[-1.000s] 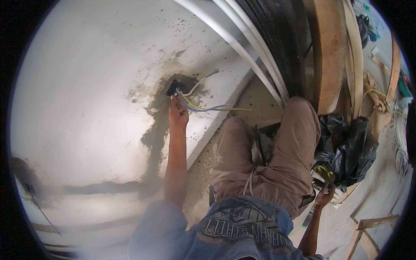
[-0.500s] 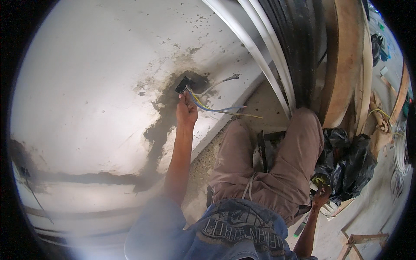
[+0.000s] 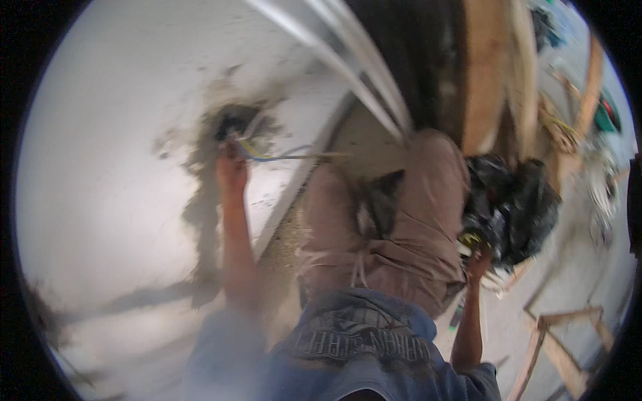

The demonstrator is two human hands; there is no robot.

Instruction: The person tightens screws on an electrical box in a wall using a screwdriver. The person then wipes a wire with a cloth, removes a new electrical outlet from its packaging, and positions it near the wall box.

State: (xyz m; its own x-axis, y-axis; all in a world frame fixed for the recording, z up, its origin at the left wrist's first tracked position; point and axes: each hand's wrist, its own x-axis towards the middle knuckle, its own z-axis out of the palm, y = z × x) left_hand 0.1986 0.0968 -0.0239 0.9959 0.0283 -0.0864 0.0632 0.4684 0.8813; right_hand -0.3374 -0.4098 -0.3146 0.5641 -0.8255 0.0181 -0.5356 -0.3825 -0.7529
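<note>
The picture is blurred. My left hand (image 3: 233, 160) is closed on wires (image 3: 267, 156), some yellow, blue and pale, where they come out of a dark box (image 3: 234, 121) set in a rough patch of the white wall (image 3: 100, 167). Low on the right, my right hand (image 3: 479, 260) is closed at a yellow-green object (image 3: 472, 238) beside black plastic bags (image 3: 518, 217); what exactly it grips I cannot make out.
My bent legs (image 3: 428, 207) are beside the wall's step. Long white pipes (image 3: 358, 70), a dark bundle and wooden boards (image 3: 481, 87) rise ahead. At right lie coiled cable (image 3: 602, 197) and a wooden frame (image 3: 568, 317) on the pale floor.
My view has swung, shifting the scene left and upward since half a second ago and smearing it. My left hand stays at the box with the wires, my right by the bags.
</note>
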